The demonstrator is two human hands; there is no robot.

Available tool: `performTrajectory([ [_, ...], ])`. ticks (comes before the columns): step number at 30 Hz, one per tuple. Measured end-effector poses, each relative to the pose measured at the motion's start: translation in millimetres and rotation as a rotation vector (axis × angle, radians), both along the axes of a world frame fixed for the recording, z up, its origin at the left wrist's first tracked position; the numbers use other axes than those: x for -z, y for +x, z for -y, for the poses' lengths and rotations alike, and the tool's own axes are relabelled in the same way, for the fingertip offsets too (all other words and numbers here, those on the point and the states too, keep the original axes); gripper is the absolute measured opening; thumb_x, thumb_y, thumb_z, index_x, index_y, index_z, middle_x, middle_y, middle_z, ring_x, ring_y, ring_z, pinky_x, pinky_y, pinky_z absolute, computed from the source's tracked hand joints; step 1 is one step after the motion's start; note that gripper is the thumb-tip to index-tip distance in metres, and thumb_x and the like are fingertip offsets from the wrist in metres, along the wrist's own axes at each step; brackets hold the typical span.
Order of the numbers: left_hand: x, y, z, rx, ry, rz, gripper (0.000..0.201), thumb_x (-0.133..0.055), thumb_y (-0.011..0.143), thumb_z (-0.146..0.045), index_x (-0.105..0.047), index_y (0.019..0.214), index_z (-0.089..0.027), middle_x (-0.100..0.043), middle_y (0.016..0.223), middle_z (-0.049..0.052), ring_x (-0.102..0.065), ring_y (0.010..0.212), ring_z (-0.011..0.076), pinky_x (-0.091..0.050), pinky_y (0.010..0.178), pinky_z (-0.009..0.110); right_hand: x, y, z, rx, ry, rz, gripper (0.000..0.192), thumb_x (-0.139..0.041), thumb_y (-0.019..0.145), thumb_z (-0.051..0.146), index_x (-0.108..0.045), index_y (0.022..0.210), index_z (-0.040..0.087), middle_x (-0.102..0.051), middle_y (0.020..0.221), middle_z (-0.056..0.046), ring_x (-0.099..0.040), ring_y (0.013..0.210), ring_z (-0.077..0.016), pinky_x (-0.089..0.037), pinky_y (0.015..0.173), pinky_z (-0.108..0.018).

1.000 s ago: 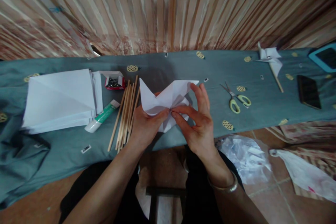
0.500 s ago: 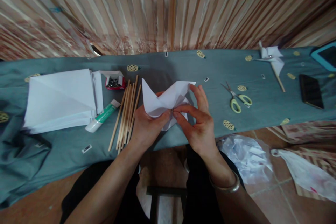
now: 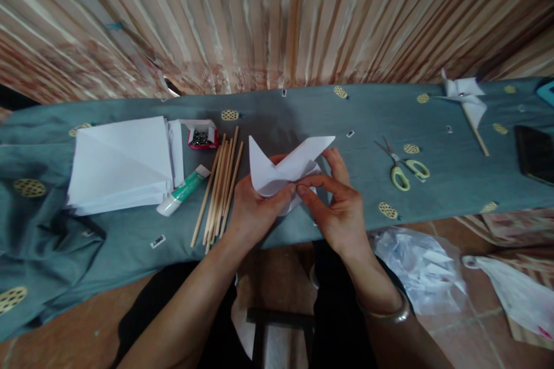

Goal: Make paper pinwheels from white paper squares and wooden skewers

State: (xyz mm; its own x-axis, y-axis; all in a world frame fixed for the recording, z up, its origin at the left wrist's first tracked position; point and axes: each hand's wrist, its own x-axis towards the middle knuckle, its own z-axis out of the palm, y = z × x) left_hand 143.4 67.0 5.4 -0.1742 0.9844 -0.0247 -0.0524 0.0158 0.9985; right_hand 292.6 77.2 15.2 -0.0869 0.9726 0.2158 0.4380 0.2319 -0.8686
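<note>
A folded white paper pinwheel (image 3: 288, 166) is held above the table's near edge, its pointed blades standing up at both sides. My left hand (image 3: 259, 204) grips it from the left, thumb pressed on the near side by the middle and fingers behind. At that middle, the thumb and forefinger of my right hand (image 3: 335, 199) pinch what looks like a small pin, mostly hidden by the fingertips. The other right fingers are raised beside the right blade. Left of my hands lie several wooden sticks (image 3: 219, 190) and an open red box (image 3: 203, 135) of small metal pins.
Farther left are a stack of white paper (image 3: 121, 161) and a green-and-white glue tube (image 3: 184, 190). Scissors (image 3: 400, 167), a pinwheel on a stick (image 3: 467, 98) and a dark phone (image 3: 534, 153) lie at right. A plastic bag of paper scraps (image 3: 419, 268) sits on the floor.
The whole scene has shifted right in view as the head turned slightly left. My hands keep their hold at the pinwheel's middle, and the right fingertips now cover the small pin more.
</note>
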Motion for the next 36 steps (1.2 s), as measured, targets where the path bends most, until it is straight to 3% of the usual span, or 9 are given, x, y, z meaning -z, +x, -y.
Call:
performTrajectory([
  [5,-1.3,0.3,-0.9,-0.002,0.008,0.009,0.041,-0.076,0.072,-0.025,-0.068,0.112,-0.018,-0.076,0.102,0.005,-0.071,0.090,0.0212,-0.056,0.081,0.032,-0.8,-1.2,0.4,0.038,0.018,-0.010,0.004,-0.071,0.080,0.026,-0.071,0.081,0.023,-0.046,0.151,-0.005,-0.029,0.147,-0.0286,-0.022,0.119,-0.056],
  [9,-3.1,1.0,-1.3,-0.006,-0.006,0.030,0.040,-0.076,0.073,-0.025,-0.068,0.112,-0.022,-0.076,0.101,0.003,-0.071,0.090,0.0202,-0.057,0.081,0.031,-2.0,-3.1,2.4,0.129,0.065,0.021,0.014,-0.074,0.078,0.027,-0.066,0.088,0.020,-0.043,0.152,-0.011,-0.036,0.144,-0.0309,-0.024,0.118,-0.058],
  [13,-5.3,1.1,-1.2,-0.035,-0.023,-0.011,0.039,-0.077,0.071,-0.025,-0.070,0.108,-0.023,-0.076,0.099,0.002,-0.071,0.089,0.0204,-0.057,0.079,0.030,0.7,-3.1,3.5,0.144,0.113,0.044,0.040,-0.073,0.079,0.028,-0.060,0.116,0.023,-0.038,0.154,-0.012,-0.034,0.144,-0.0308,-0.024,0.118,-0.059],
  [18,-4.8,0.0,-1.3,-0.033,-0.030,-0.063,0.041,-0.078,0.070,-0.026,-0.070,0.109,-0.019,-0.077,0.100,0.004,-0.071,0.090,0.0213,-0.057,0.082,0.031,6.5,-0.4,2.3,0.112,0.075,0.000,0.077,-0.073,0.079,0.029,-0.035,0.146,0.025,-0.038,0.154,-0.014,-0.035,0.143,-0.0305,-0.029,0.117,-0.057],
  [25,-5.9,-1.8,-1.7,0.013,-0.033,-0.016,0.043,-0.080,0.070,-0.027,-0.069,0.111,-0.018,-0.077,0.098,0.005,-0.071,0.087,0.0206,-0.057,0.077,0.029,2.4,3.4,0.0,0.057,-0.073,-0.106,0.093,-0.078,0.074,0.029,-0.027,0.151,0.025,-0.067,0.123,-0.011,-0.059,0.121,-0.0297,-0.040,0.107,-0.058],
  [36,-5.7,-0.9,-0.3,0.027,-0.069,0.049,0.039,-0.082,0.068,-0.029,-0.073,0.103,-0.017,-0.078,0.093,0.005,-0.072,0.083,0.0215,-0.059,0.074,0.030,-3.6,5.4,-2.2,0.011,-0.253,-0.278,0.085,-0.079,0.072,0.029,-0.038,0.146,0.029,-0.076,0.099,-0.003,-0.071,0.100,-0.0257,-0.056,0.090,-0.047],
])
